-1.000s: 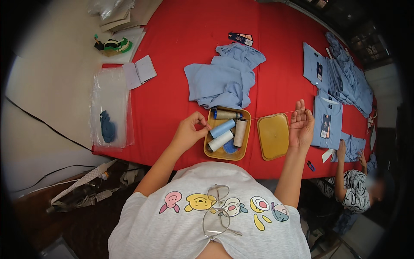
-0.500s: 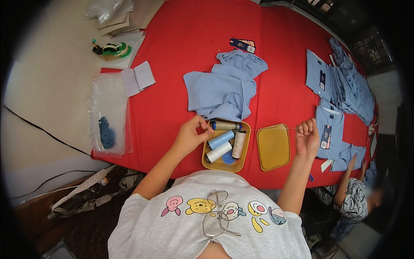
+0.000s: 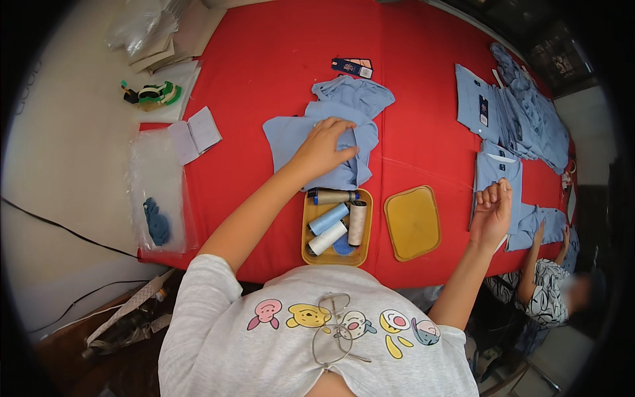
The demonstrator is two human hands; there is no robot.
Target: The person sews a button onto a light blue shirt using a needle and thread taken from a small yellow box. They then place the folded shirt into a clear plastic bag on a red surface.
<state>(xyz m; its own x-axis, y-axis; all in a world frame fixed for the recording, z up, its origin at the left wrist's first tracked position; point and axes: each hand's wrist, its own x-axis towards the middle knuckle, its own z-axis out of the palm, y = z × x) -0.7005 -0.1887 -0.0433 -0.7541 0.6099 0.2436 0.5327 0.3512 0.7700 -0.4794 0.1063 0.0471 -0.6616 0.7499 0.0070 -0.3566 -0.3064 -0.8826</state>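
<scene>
My left hand (image 3: 324, 151) lies over the crumpled light-blue garment (image 3: 281, 140) on the table, thumb and fingers apart against the cloth. To the right, my right hand (image 3: 492, 206) is raised with its fingers curled and the thumb pressed to them. A fine pale thread (image 3: 426, 169) runs from near the garment to this hand; whether a needle is in the fingers is too small to tell. Below the garment sits a yellow plastic box (image 3: 308, 259) holding several spools, among them a light-blue spool (image 3: 329, 219), a white spool (image 3: 327, 238) and a beige spool (image 3: 357, 223).
The box's yellow lid (image 3: 413, 223) lies right of it on the red tablecloth (image 3: 238, 59). Folded blue shirts (image 3: 476, 99) are stacked at the right, near a co-worker's hands. Tags (image 3: 352, 67) lie beyond the garment. Clear plastic bags (image 3: 155, 178), a notebook (image 3: 204, 130) and a tape dispenser (image 3: 159, 96) are at left.
My left hand has moved from above the box, up and away onto the garment. My right hand has shifted slightly right, its fingers still closed. The thread now slants beyond the lid.
</scene>
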